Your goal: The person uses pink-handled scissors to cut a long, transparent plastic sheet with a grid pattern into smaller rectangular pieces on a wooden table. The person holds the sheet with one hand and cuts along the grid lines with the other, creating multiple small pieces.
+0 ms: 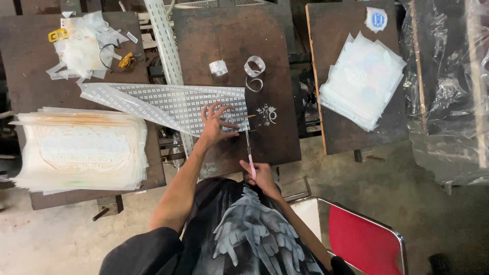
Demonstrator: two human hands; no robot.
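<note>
My left hand point(216, 124) lies flat with spread fingers on a clear film sheet point(168, 104) printed with rows of small white marks, which lies across the dark middle board point(232, 56). Pink-handled scissors point(249, 147) are gripped in my right hand point(262, 174) near the board's front edge. Their blades point away from me and run along the sheet's right edge, beside my left fingertips. A small cut-out white print point(267, 114) lies just right of the blades.
A thick stack of printed transfer sheets point(81, 150) covers the left table. Film scraps point(84, 46) lie far left, curled tape strips point(253, 71) on the middle board, another sheet stack point(361, 79) on the right board. Plastic wrapping point(448, 91) hangs right; a red chair point(364, 239) stands beside me.
</note>
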